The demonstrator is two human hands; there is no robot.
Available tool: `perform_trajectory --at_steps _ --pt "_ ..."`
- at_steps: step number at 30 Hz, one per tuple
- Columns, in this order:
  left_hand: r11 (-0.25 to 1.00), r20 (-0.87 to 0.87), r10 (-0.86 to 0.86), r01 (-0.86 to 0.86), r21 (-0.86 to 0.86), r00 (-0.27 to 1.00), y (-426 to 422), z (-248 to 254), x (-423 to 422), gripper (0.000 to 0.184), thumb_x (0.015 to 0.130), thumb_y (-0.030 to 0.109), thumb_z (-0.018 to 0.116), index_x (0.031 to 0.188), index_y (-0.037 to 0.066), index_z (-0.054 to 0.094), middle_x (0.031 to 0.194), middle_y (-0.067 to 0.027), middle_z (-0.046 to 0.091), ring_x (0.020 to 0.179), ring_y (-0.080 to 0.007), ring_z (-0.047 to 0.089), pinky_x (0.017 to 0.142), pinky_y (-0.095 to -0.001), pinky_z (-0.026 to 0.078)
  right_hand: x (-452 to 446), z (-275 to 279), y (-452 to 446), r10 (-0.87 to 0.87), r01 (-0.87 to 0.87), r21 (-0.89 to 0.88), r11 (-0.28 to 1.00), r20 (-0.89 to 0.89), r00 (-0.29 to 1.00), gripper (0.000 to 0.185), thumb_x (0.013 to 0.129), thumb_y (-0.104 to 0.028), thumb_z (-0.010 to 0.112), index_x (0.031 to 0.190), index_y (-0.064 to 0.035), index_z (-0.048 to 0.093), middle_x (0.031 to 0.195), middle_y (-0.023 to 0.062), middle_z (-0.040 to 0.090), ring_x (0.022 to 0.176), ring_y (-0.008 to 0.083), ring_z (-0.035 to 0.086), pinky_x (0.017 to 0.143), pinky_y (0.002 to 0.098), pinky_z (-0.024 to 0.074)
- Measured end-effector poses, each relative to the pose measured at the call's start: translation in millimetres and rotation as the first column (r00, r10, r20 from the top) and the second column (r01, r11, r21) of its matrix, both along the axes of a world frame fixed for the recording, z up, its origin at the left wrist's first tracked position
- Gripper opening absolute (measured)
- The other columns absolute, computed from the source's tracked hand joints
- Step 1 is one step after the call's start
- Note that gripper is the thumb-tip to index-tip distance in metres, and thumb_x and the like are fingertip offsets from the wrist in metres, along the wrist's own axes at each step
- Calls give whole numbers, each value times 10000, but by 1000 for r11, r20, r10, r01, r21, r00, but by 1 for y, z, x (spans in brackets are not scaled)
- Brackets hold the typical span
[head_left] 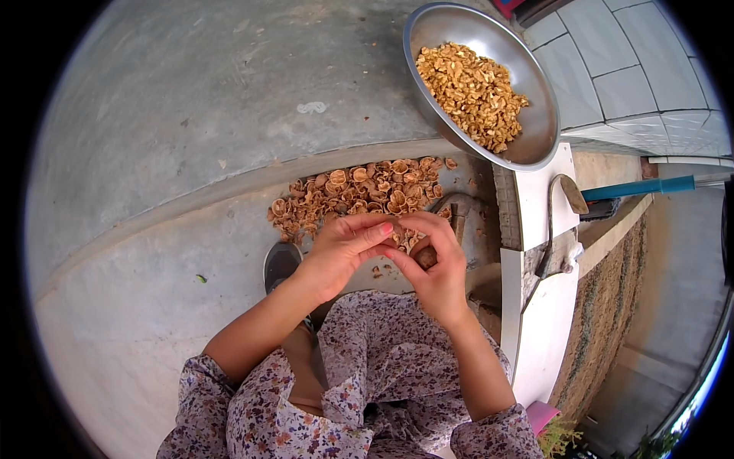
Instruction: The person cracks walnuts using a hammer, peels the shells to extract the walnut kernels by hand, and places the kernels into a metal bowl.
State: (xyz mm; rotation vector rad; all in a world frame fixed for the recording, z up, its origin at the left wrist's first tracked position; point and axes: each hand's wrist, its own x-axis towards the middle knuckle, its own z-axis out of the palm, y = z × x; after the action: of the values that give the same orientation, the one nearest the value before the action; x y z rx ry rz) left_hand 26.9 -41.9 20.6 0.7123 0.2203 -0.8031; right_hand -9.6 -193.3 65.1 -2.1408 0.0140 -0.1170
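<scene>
My left hand (pixel 342 251) and my right hand (pixel 437 268) meet at the fingertips in the middle of the view, above a heap of broken walnut shells (pixel 367 190). Between the fingertips is a small brown walnut piece (pixel 395 236), partly covered by the fingers. A rounder brown walnut (pixel 425 257) rests in the curled fingers of my right hand. Up and to the right, a steel bowl (pixel 538 99) holds many shelled walnut kernels (pixel 470 96).
A raised concrete ledge (pixel 229 164) runs behind the shells. My shoe (pixel 283 262) is left of the hands. On the right stand white slabs (pixel 535 321), a curved metal tool (pixel 551 229), a blue handle (pixel 642 188) and a pink pot (pixel 541 415).
</scene>
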Motion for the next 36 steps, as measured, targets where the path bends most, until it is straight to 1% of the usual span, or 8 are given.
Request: perform_trajectory --at_steps 9,11,12,14,15,27,29,36 --pt "978 169 -34 -2 207 985 -2 7 -4 323 885 134 599 1197 53 580 985 -3 650 824 -57 572 611 -184 420 -2 -10 -6 -25 37 79 996 -147 989 363 726 -33 734 1071 -57 625 791 41 618 564 87 542 498 228 458" --pt "980 120 -24 -1 197 993 -3 12 -4 331 879 70 584 1196 -24 555 1098 -97 621 1003 -143 572 906 -269 441 -2 -10 -7 -39 81 182 980 -220 975 370 730 -37 734 1082 -56 622 777 33 616 563 81 539 494 225 452" --pt "980 119 -23 -1 197 993 -3 10 -5 331 879 70 584 1196 -24 555 1098 -97 621 1003 -143 572 906 -269 441 -2 -7 -6 -35 72 163 984 -219 975 367 730 -37 736 1079 -53 622 769 28 616 564 72 537 487 217 444" --pt "973 153 -48 12 229 987 -4 4 -7 304 903 134 572 1195 48 582 963 9 640 782 -43 535 603 -188 401 -1 -1 -5 -30 62 143 988 -218 975 364 731 -36 737 1076 -50 623 761 22 616 565 63 535 480 208 437" --pt "973 152 -48 11 229 987 -4 4 -8 304 903 134 572 1195 48 582 963 9 640 782 -43 535 603 -188 401 0 2 -5 9 0 53 999 -181 983 349 730 -26 736 1060 -41 623 772 29 624 578 64 549 489 210 453" --pt "980 358 -31 -42 197 933 -11 8 -12 302 936 110 504 1201 -27 549 1011 -35 618 883 -75 535 732 -200 428 -7 -10 -1 -50 90 229 969 -173 984 274 758 17 705 1010 -2 598 823 76 646 699 96 618 570 233 527" --pt "930 308 -100 -21 367 946 -7 16 -10 314 941 124 494 1204 -41 539 1048 -45 608 934 -94 544 790 -218 440 -7 -13 -1 -52 120 305 945 -223 974 283 761 23 701 1017 -4 585 812 73 643 695 98 616 574 231 524" --pt "991 31 130 -131 31 991 -7 4 -5 249 938 136 496 1130 11 594 1010 -51 622 898 -126 571 783 -287 474 -2 -7 -7 35 162 482 861 -374 927 327 797 4 675 1088 -8 526 805 74 632 682 107 614 604 229 513"
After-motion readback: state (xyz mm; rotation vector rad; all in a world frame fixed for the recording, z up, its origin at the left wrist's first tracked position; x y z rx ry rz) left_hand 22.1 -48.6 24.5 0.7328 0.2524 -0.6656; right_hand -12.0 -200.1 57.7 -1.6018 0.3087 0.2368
